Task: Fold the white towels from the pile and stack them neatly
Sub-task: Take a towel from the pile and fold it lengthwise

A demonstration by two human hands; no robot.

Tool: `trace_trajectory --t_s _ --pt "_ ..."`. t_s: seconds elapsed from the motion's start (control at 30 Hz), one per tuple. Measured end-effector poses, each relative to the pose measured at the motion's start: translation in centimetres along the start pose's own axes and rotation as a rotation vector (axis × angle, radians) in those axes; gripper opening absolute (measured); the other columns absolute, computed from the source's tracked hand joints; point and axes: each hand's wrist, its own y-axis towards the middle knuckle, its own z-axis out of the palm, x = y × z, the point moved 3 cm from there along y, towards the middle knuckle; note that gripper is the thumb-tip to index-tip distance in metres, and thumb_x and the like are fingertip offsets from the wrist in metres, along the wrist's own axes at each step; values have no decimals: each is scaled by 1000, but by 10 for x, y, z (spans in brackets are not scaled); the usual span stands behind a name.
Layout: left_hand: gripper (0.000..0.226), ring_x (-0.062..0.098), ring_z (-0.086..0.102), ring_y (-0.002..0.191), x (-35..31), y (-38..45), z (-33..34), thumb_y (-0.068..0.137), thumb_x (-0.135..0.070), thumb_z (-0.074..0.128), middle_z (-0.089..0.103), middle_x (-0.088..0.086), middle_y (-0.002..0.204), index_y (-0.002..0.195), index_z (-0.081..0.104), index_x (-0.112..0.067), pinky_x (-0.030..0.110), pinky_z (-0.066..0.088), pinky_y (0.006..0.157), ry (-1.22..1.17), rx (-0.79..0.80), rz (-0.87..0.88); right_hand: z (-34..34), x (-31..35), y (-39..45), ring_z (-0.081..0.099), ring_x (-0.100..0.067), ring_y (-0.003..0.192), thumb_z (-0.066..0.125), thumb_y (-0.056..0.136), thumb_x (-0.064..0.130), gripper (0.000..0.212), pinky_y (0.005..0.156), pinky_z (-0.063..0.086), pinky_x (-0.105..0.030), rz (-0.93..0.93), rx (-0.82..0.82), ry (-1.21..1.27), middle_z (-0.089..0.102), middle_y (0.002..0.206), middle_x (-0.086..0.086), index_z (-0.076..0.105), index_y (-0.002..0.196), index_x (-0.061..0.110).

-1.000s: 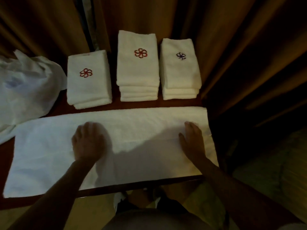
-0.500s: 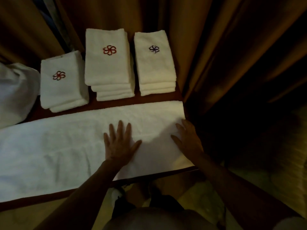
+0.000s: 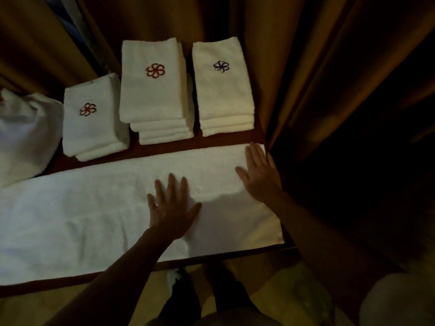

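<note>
Spread lengthwise along the near edge of the dark table (image 3: pixel 277 249): one long white towel (image 3: pixel 82 220), already doubled into a band by the look of it, right end at the table's near right corner, left end running out of view. Soft, limp terry; light enough to lift with two hands, thick enough to hold a crease once pressed, too floppy to keep any shape unsupported. Not slippery, so likely to stay put on the wood while being smoothed.

Bunched at the far left edge: the unfolded white pile (image 3: pixel 26 137). Lined up along the far edge: three folded stacks, the left stack (image 3: pixel 91 128) with a red flower mark, the middle stack (image 3: pixel 153 95) also red and the tallest, the right stack (image 3: pixel 223 90) with a dark mark. Brown curtains (image 3: pixel 306 67) behind and to the right.

Pressing flat on the band near its middle: left hand (image 3: pixel 173 208), fingers straight and spread, gripping nothing. Lying flat at the band's right end, by the far right corner of the cloth: right hand (image 3: pixel 260 175), fingers straight, holding nothing.

Best taken by the two corners of the right end, pinched between thumb and fingers, then carried across leftward, keeping the edges matched. Probable risk: edges skewing or a wrinkle trapped inside.
</note>
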Motion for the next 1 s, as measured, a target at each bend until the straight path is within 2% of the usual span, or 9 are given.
trace_trajectory --t_s 0.1,0.27,0.37,0.47,0.63,0.73,0.83,0.93,1.0 --pt "88 44 -21 146 -2 0 1 92 -72 23 -26 11 161 156 -14 -24 62 4 119 0 21 -10 -5 -5 -2 30 -33 145 29 98 51 72 117 27 -52 90 -30 -2 33 156 -19 35 150 1" --pt "90 43 -21 146 -1 1 -2 92 -74 25 -26 10 161 156 -15 -25 62 2 119 -30 21 6 -8 -7 -1 31 -32 145 31 98 50 71 116 25 -55 60 -29 -118 34 155 -20 37 149 2" --pt "88 42 -24 146 -1 0 0 92 -73 25 -26 9 161 156 -15 -26 61 0 119 -38 23 -1 -17 23 -3 18 -36 149 44 100 41 65 119 12 -52 4 -23 -154 23 159 -20 30 153 7" --pt "87 41 -24 146 -3 0 0 93 -72 26 -25 9 162 156 -14 -27 60 0 120 -41 11 -23 -12 76 -10 4 -30 151 36 102 43 63 121 4 -44 -72 25 -10 7 165 -11 15 157 19" --pt "81 31 -21 149 -1 -6 2 90 -75 17 -16 -1 164 157 -2 -35 53 -6 121 -179 -51 30 20 78 -35 26 -37 147 37 102 43 56 119 22 -52 -154 4 16 30 157 -21 40 150 13" --pt "77 21 -12 152 3 -11 3 89 -72 7 -4 -3 166 157 9 -35 49 4 123 -323 -132 122 17 61 -35 29 -38 145 37 102 39 54 116 25 -53 -171 -28 -48 34 155 -22 44 148 10" --pt "68 23 0 153 13 -14 7 97 -62 13 8 4 166 157 19 -31 46 14 122 -385 -247 87 11 68 -25 37 -44 138 42 94 31 55 113 30 -57 -85 -16 -99 40 149 -27 50 142 4" --pt "68 30 -8 152 20 -17 19 97 -56 12 -1 9 165 158 13 -25 47 7 123 -238 -216 120 10 123 -15 30 -40 142 52 90 27 61 117 25 -52 -43 30 -50 33 154 -21 42 147 8" --pt "68 29 -7 152 24 -17 22 98 -52 14 1 10 165 158 15 -20 48 9 123 -243 -219 205 20 164 -15 22 -33 147 33 97 38 59 120 18 -47 -65 74 43 27 159 -14 36 151 15"
